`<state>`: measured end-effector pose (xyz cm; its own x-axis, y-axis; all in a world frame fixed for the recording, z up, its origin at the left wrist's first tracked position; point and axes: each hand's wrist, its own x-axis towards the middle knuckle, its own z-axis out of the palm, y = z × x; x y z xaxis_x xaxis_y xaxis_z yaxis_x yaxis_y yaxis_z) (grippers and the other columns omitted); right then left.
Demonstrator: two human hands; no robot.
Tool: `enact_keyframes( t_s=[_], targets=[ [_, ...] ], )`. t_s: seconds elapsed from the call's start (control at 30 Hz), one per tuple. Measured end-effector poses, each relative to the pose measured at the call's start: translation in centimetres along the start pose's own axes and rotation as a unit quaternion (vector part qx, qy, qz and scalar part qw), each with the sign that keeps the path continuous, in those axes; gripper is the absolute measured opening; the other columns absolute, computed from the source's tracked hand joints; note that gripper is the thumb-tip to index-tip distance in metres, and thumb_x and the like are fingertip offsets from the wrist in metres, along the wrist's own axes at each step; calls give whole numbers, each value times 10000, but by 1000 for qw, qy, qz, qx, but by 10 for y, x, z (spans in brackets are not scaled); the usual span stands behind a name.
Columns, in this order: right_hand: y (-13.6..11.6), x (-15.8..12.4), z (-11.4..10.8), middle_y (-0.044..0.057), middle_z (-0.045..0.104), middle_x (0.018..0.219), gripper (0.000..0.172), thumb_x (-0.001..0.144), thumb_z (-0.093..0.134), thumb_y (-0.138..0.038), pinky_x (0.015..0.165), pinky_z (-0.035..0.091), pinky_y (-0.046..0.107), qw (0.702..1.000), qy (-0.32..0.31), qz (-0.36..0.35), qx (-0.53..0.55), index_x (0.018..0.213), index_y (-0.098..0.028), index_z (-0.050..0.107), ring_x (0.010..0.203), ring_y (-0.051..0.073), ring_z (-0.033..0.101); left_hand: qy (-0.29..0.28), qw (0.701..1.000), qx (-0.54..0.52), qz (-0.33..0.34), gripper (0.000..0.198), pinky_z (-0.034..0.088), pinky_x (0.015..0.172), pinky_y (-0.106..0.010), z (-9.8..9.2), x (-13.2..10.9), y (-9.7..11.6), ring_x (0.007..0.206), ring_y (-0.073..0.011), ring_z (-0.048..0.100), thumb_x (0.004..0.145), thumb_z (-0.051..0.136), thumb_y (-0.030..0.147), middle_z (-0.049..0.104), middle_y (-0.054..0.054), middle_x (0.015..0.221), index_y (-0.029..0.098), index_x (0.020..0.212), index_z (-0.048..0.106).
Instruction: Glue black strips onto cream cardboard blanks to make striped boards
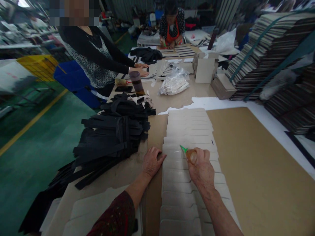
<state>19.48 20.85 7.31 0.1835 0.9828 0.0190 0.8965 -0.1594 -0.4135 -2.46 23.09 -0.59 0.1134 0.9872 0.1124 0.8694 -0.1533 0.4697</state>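
My right hand (202,166) is closed around an amber glue bottle (191,156) with a green nozzle. The nozzle points away to the left, its tip just over overlapping pale cardboard pieces (178,177) laid in a long column. Wet-looking shiny streaks show on some of them. My left hand (153,161) rests at the column's left edge, thumb and fingers apart, its thumb touching the cardboard. It holds nothing that I can see. Left of it lies a heap of black fabric strips (110,137).
Brown board (258,164) covers the table's right side. Tall strapped cardboard stacks (268,49) stand at the back right. Farther along are a plastic bag (174,83), a dark bottle (136,83) and a phone (123,88). Two people work across the table, one beside a blue bin (73,82).
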Motion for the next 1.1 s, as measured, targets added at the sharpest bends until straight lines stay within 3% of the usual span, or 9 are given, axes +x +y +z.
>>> enact_keyframes(
  t_s=[0.23,0.5,0.67,0.87,1.1],
  targets=[
    [-25,-1,10,19,488,1064,324,850,630,-238,568,340,245,997,-30,-49,47,1137,-254,479,735,140,552,4,1000,7,7,231,451,818,-322,-1,0,0,915,-206,557,913,553,444,571,-37,929,217,917,594],
    [10,2,-6,26,480,1042,292,874,599,-253,537,301,241,1000,10,21,-11,1140,-240,479,706,137,518,10,1000,-2,12,258,454,816,-333,1,1,-3,911,-209,561,924,529,469,572,-36,933,216,917,581],
    [11,3,-7,20,473,1046,316,861,617,-249,552,304,239,1000,-5,4,-4,1143,-246,476,707,132,509,14,1000,-2,17,263,458,803,-338,2,0,-5,900,-213,569,922,526,477,575,-38,927,221,912,584],
    [16,1,-12,30,472,1056,297,883,587,-279,544,268,249,999,3,46,-20,1155,-242,473,690,137,489,22,999,-3,23,250,459,799,-342,3,1,-5,895,-217,567,919,537,464,583,-42,922,220,914,591],
    [27,4,-17,35,476,1060,292,881,592,-272,550,263,247,999,8,46,-26,1150,-243,482,709,139,488,24,999,-2,31,238,462,787,-338,3,1,-6,881,-215,567,919,543,448,581,-39,910,214,905,584]
  ],
)
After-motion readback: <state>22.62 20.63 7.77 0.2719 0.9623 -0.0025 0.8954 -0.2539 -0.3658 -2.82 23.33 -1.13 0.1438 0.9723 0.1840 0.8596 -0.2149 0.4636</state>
